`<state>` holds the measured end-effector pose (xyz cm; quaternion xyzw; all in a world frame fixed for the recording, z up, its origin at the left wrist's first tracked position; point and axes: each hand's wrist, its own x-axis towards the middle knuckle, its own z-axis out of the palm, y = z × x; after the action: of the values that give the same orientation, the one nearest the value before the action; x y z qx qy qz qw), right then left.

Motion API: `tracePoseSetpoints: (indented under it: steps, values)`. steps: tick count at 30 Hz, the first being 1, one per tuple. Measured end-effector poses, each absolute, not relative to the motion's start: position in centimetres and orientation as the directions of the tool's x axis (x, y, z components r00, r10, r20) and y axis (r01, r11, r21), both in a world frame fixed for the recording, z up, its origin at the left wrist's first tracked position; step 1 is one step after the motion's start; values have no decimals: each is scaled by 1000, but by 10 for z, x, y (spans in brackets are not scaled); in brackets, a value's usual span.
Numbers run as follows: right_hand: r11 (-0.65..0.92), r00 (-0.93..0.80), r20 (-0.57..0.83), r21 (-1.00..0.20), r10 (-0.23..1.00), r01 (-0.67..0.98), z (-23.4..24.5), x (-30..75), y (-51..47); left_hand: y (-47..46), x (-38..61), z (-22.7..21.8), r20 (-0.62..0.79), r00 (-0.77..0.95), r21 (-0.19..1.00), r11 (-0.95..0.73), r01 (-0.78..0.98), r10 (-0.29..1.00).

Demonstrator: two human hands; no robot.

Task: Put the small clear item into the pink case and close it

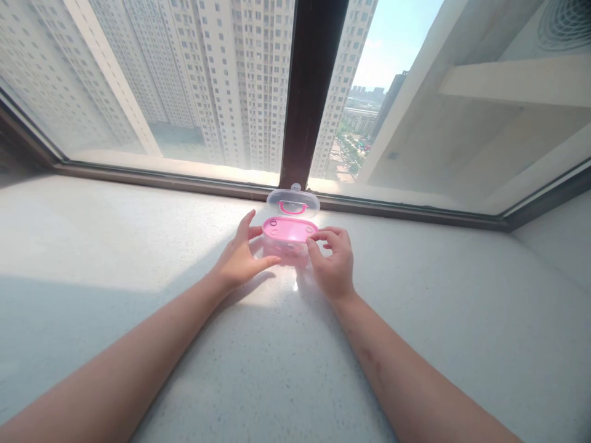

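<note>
box [277, 251] of clear plastic sits on the speckled white sill [258, 375], close to the dark window frame [308, 92]. its clear lid [281, 198], with a pink handle [292, 212], stands open at the back, and a pink tray [292, 230] fills the top. the left hand [237, 261] is spread around the box's left end, thumb and fingers well apart. the right hand [335, 264] brings thumb and forefinger together at the tray's right end; whether they grip anything, i can't quite tell.
</note>
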<state>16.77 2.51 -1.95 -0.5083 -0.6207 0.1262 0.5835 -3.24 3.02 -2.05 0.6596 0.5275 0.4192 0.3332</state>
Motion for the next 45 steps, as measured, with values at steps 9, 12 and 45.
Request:
tracePoseSetpoints:
  steps: [9,12,45]
  values:
    - [475,159,603,-740,782,476,-19,167,24,27,-28,-9,169,82,832,-186,523,982]
    - [473,162,603,-740,781,478,-19,166,24,28,-28,-10,141,83,834,-163,526,987]
    - [411,239,558,-785,795,463,-15,168,23,27,-34,-9,242,232,751,-333,571,942]
